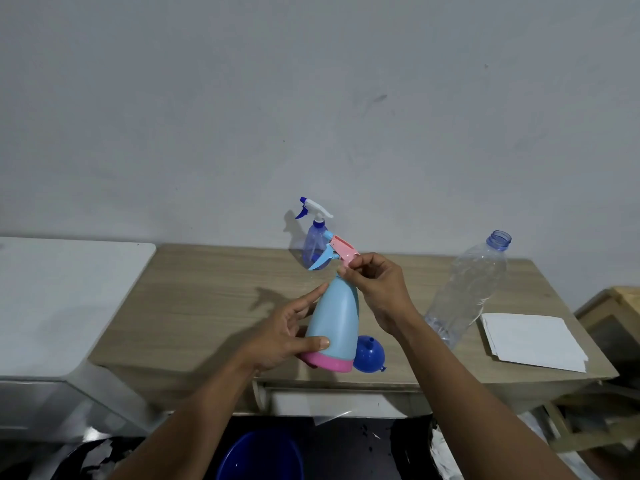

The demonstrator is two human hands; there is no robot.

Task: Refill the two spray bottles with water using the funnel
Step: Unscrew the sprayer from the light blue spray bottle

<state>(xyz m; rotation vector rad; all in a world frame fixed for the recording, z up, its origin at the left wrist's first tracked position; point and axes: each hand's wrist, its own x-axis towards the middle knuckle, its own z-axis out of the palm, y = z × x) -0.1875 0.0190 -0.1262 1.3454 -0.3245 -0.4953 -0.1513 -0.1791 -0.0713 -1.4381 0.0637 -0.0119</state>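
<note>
My left hand (289, 336) grips the lower body of a light blue spray bottle (334, 320) with a pink base, held tilted above the wooden table (207, 299). My right hand (375, 289) pinches the neck under its pink and blue spray head (337, 252). Behind it, a clear blue spray bottle (313, 242) with a white and blue trigger head stands upright near the wall. A blue funnel (369, 353) lies mouth down on the table, just right of the held bottle's base. At the right, a large clear water bottle (465, 289) stands uncapped with a little water at its bottom.
A stack of white paper (533, 339) lies at the table's right end. A white surface (62, 299) adjoins the table on the left. A blue bucket (261, 457) sits on the floor below the table's front edge. A wooden piece (616, 306) stands at far right.
</note>
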